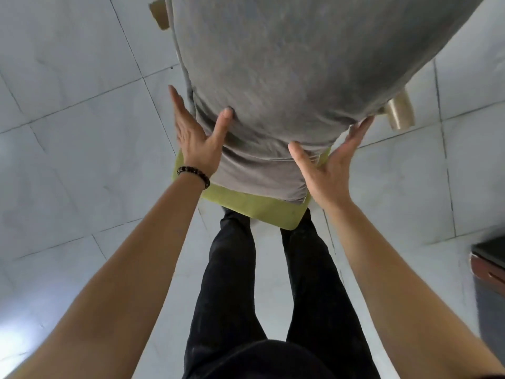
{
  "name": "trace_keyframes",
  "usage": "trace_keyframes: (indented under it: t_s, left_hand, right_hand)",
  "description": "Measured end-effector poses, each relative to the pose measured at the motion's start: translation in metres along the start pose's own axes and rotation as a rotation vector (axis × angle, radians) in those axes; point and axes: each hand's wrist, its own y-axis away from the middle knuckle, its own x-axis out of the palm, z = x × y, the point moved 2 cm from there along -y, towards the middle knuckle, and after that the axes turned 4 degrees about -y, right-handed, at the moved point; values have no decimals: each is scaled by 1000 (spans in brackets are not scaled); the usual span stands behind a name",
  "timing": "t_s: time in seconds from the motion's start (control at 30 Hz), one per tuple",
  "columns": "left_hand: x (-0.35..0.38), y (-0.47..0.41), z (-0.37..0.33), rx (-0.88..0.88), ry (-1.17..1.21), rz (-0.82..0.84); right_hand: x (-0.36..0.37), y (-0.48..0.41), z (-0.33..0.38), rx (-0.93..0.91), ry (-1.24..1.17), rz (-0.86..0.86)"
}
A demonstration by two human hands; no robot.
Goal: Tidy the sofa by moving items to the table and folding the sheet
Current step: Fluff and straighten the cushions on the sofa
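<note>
A big grey sofa seat (pixel 300 58) fills the top of the view. At its near end lies a folded grey-brown sheet (pixel 259 173), resting on a yellow-green pad (pixel 262 210). My left hand (pixel 195 138), a bead bracelet at its wrist, lies flat against the sheet's left side, thumb resting on the grey fabric. On the sheet's right side my right hand (pixel 332 165) is held flat, fingers stretched toward the sofa's corner. Both hands are open with the fingers straight, and neither closes around anything.
Pale wooden sofa legs show at the right (pixel 399 112) and top left (pixel 159 15). White floor tiles (pixel 82 132) surround the sofa. My legs in black trousers (pixel 232 269) stand just in front of the pad. A dark box-like object (pixel 489 272) sits at the right edge.
</note>
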Motion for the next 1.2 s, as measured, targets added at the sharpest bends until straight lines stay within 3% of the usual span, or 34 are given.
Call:
trace_keyframes:
  t_s: [0.17, 0.33, 0.6, 0.97, 1.2]
  left_hand:
    - [-2, -3, -17, 25, 9, 5]
    - [-54, 54, -78, 68, 19, 29]
    - [-146, 181, -206, 363, 156, -41]
    - [-112, 342, -300, 884, 244, 541]
    - [-65, 499, -267, 1007, 219, 792]
  right_hand:
    - [7, -5, 15, -62, -16, -43]
    - [-34, 42, 91, -98, 43, -58]
    - [-128, 157, 229, -205, 38, -297]
    - [-242, 380, 231, -160, -117, -914]
    - [-299, 527, 159, -215, -173, -1176]
